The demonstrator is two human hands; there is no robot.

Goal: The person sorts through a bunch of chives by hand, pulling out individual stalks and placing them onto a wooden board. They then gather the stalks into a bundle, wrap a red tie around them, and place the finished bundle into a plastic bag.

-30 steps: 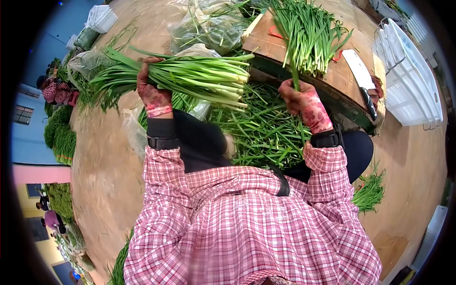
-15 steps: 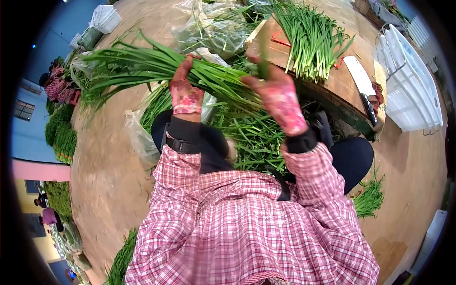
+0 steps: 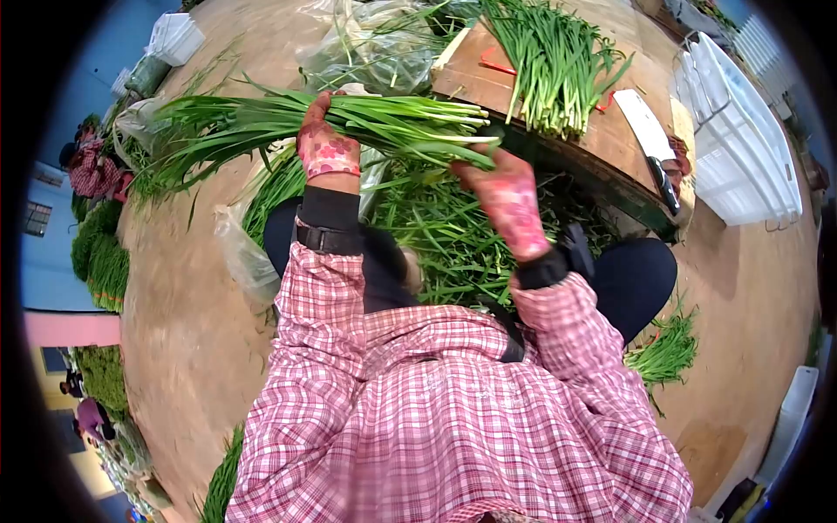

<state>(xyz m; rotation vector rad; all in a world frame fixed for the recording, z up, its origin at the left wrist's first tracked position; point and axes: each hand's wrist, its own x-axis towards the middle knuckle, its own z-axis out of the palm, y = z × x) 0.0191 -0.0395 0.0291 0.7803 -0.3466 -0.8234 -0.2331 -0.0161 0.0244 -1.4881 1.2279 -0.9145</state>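
A bunch of garlic chives (image 3: 397, 118) lies across my left hand (image 3: 327, 144), which is closed around its middle. The leafy tips fan out to the left and the pale stem ends point right. At those stem ends, my right hand (image 3: 501, 196) pinches a few chive stalks between thumb and fingers; motion blurs it slightly. Both hands wear pink flowered half-gloves. Below the bunch, a heap of loose chive leaves (image 3: 449, 235) lies between my knees.
On the wooden board (image 3: 466, 74) ahead rest another chive bunch (image 3: 558, 74) and a cleaver (image 3: 645, 131) with a black handle. White plastic crates (image 3: 737, 139) stand stacked at right. Clear plastic bags (image 3: 366, 52) lie ahead. More chives (image 3: 667, 349) lie on the floor. Other people (image 3: 91, 166) are far left.
My right hand has come down from its raised position to the lower side of the stem ends. The left hand keeps its hold on the bunch. The view has shifted slightly.
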